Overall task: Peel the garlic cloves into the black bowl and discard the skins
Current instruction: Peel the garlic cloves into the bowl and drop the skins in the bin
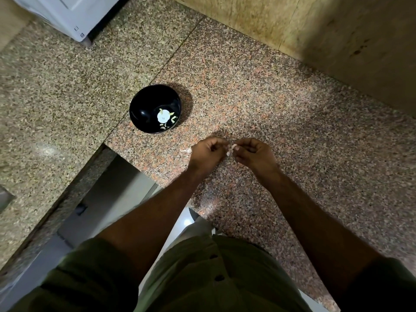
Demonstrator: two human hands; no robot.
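Pinching a small pale garlic clove [232, 149] between them, the left hand [208, 154] and the right hand [253, 155] meet just above the speckled granite tabletop [281, 104], near the middle of the view. Both hands have their fingers curled in, the fingertips of each closing on the clove from either side; a thin shred of white skin [229, 153] hangs down from it in the narrow gap between the hands. At about 10 o'clock from the hands, and well apart from them, the black bowl [144, 104] stands upright on the tabletop. Inside it lie a whitish garlic bulb [163, 115] and a few peeled cloves [173, 119] scattered around it (their exact count is hard to tell). Just beside the left hand, at its 9 o'clock, a loose bit of pale skin [186, 150] rests on the tabletop. At 11 o'clock, far off in the top corner, a white appliance [67, 14] sits on the tabletop. A tan wall [326, 30] rises at 1 o'clock. The person's olive-green shirt [202, 278] fills the bottom of the view at 6 o'clock, with both bare forearms reaching up from it.
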